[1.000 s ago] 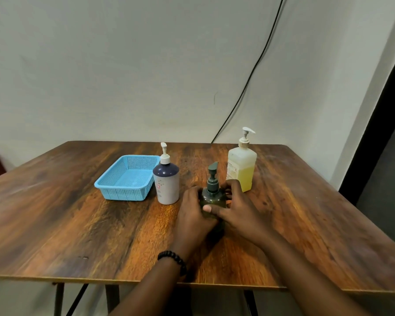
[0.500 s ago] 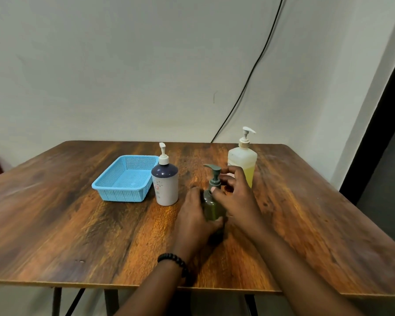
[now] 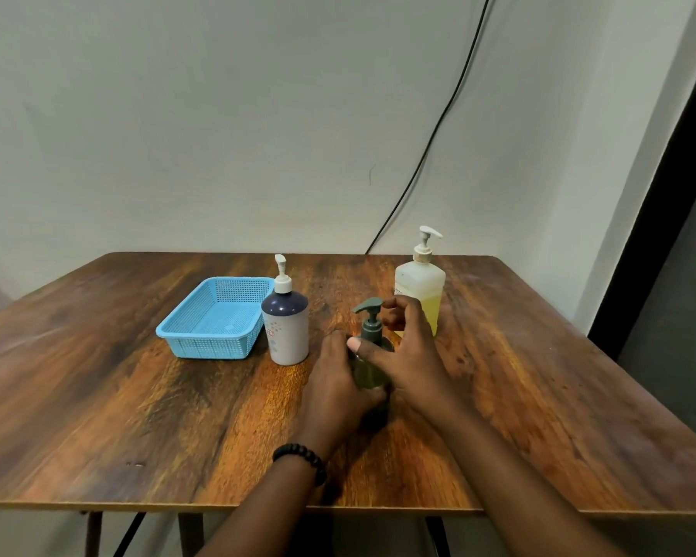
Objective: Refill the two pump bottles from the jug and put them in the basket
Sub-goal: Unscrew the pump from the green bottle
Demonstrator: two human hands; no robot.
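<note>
Both hands hold the green pump bottle (image 3: 369,365): left hand (image 3: 336,381) grips its body, right hand (image 3: 412,347) curls round its pump collar.

The small dark green pump bottle (image 3: 369,367) stands upright near the middle of the table (image 3: 137,396), pump still on, spout pointing left. To its left stands a white bottle (image 3: 285,329) with a dark blue shoulder and white pump, touching the empty blue mesh basket (image 3: 214,319) further left. Behind and right of the green bottle stands the jug (image 3: 419,293), translucent, roughly half full of yellow liquid, with a white pump.
</note>
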